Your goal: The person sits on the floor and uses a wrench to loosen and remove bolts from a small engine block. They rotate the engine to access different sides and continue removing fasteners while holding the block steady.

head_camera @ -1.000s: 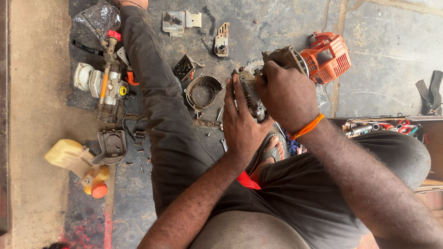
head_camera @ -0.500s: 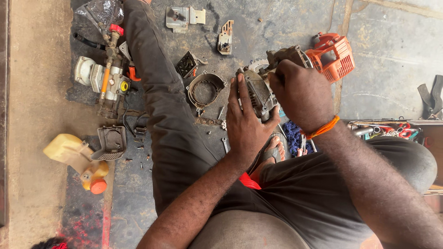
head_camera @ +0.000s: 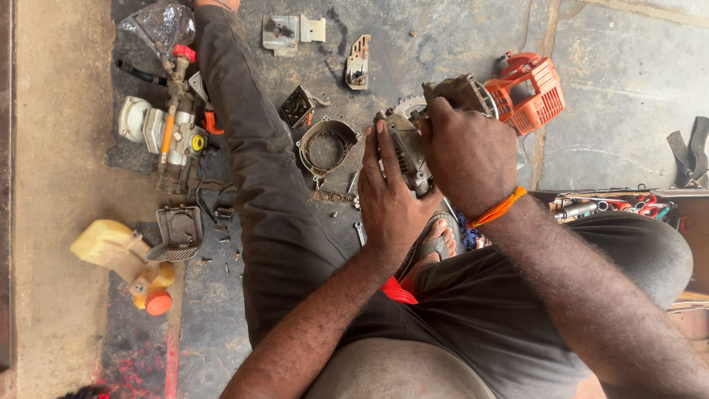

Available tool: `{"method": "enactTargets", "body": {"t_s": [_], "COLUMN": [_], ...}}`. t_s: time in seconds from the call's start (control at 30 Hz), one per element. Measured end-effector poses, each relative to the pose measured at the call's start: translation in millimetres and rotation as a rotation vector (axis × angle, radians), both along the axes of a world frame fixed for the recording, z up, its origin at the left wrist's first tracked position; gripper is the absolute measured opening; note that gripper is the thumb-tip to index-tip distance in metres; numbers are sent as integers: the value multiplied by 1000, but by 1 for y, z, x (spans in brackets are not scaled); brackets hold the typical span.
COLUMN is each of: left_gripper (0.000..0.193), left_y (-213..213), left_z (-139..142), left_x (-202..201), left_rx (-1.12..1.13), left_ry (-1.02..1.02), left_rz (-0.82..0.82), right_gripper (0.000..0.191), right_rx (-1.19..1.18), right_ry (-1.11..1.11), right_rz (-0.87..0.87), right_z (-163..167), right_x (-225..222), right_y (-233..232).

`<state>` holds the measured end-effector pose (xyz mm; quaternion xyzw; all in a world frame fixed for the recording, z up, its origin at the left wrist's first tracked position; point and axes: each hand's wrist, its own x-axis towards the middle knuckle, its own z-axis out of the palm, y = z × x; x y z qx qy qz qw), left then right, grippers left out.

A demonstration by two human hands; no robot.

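while gripped by both hands (head_camera: 432, 174), a grimy grey finned engine block (head_camera: 405, 148)

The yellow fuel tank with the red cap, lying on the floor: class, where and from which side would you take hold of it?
Probably the yellow fuel tank is best gripped across its broad body, coming from above: it lies flat, its left side is free, while the black cover crowds its right.

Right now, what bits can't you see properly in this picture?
Head view only:
- The grey engine part: its middle is covered by the left hand and right hand.
- The foot in a sandal: mostly hidden behind the left wrist and the dark trousers.
- The tools in the tray: too small and crowded to tell apart.
- The black strap: cut off by the right edge.
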<state>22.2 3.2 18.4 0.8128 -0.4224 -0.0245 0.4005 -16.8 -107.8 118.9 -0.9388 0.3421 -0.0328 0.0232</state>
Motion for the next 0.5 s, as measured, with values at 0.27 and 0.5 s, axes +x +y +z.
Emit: {"method": "enactTargets", "body": {"t_s": [0.27,0.5], "left_gripper": [120,113], "left_y": [-1,1], "left_z": [-3,0], "left_x": [-1,0], "left_rx": [-35,-19], "left_ry": [-17,-20], "left_rz": [4,10], "right_gripper": [23,26], "right_rx": [-77,42], "right_ry": [-36,-22], "right_rz": [125,100], "right_z": [1,2], "right_x": [-8,-10], "right_y": [-2,-5]}}
